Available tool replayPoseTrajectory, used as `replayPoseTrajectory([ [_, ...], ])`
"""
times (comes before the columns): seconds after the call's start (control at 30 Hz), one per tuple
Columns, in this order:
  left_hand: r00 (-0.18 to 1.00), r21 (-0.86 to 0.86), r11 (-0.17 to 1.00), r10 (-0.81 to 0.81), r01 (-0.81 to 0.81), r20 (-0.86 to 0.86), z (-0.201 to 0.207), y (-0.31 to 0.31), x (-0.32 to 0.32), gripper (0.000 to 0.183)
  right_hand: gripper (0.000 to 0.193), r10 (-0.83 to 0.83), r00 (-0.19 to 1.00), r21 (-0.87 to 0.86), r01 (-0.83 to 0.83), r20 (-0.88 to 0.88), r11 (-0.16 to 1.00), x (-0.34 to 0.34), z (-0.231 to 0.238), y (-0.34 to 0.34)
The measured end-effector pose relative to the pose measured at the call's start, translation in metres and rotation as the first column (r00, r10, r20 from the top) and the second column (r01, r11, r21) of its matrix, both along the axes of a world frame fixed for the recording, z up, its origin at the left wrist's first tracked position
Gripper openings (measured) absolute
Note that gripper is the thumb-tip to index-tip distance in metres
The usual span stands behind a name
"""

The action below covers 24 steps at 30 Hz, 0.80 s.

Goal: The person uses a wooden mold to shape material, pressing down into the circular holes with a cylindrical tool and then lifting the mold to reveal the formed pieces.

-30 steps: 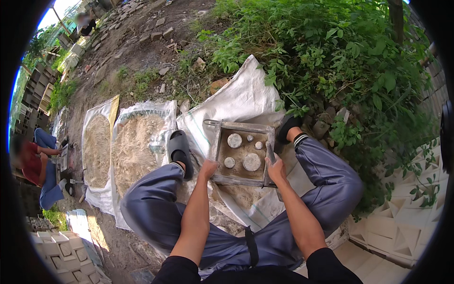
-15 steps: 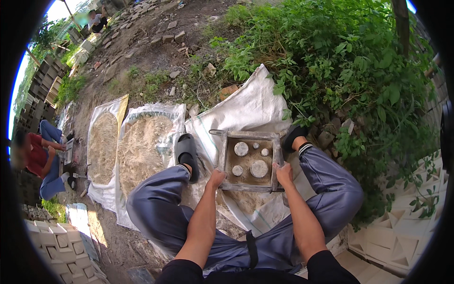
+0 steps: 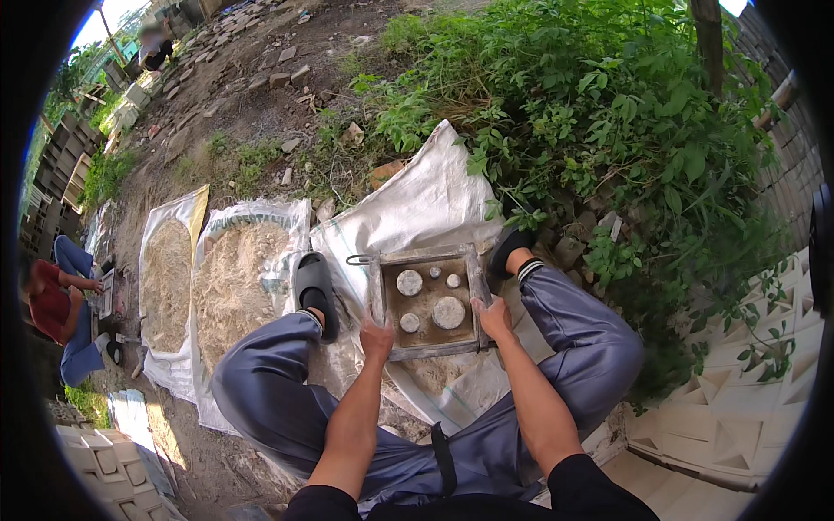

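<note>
Between my feet is a square, worn grey mould frame point(image 3: 432, 350) with a flat bottom and several round pale discs of different sizes inside. The largest disc point(image 3: 448, 313) is at the lower right. My left hand point(image 3: 377, 337) is closed on the frame's near left corner. On its right side, my right hand point(image 3: 495, 319) grips the edge. A thin metal loop point(image 3: 357, 260) juts from the far left corner. Under and around the frame spreads a white woven sack point(image 3: 417, 204), with some sandy powder near my legs.
To the left, two more sacks hold heaps of sandy powder point(image 3: 243, 278). Leafy plants point(image 3: 599, 130) and rubble border the right side. Pale patterned blocks point(image 3: 738, 417) stand at lower right. A person in a red shirt point(image 3: 54, 304) sits far left; another person point(image 3: 156, 50) is farther off.
The whole scene has shifted left and tilted slightly in the picture. Both hands keep their hold on the mould frame, and the discs stay in the same arrangement.
</note>
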State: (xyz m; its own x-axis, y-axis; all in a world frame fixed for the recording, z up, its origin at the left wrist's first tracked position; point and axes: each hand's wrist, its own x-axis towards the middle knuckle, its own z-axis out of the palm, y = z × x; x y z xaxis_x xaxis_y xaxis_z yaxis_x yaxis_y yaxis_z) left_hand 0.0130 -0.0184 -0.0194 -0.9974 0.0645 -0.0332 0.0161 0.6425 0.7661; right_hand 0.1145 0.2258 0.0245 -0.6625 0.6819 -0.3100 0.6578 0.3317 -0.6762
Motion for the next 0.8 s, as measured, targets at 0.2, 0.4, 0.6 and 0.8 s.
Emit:
replayPoseTrajectory([
  [0.2,0.998,-0.204,0.977,-0.058,0.062,0.025,-0.006,0.005,-0.008,0.051,0.032,-0.169,0.986,0.081,0.169,-0.008,0.982,0.002,0.03,-0.018],
  [0.4,0.997,-0.234,0.97,-0.063,0.069,0.032,-0.009,0.0,-0.008,0.05,0.037,-0.241,0.97,0.172,0.245,-0.042,0.954,-0.004,0.049,0.01],
  [0.6,0.997,-0.184,0.981,-0.072,0.068,-0.018,-0.001,0.005,-0.009,0.049,0.046,-0.276,0.949,0.196,0.303,-0.153,0.933,-0.021,0.132,-0.006],
  [0.8,0.949,-0.208,0.973,-0.153,0.097,-0.277,0.018,0.003,-0.013,0.056,0.043,-0.433,0.74,-0.309,0.311,-0.514,0.899,-0.037,0.19,-0.033],
])
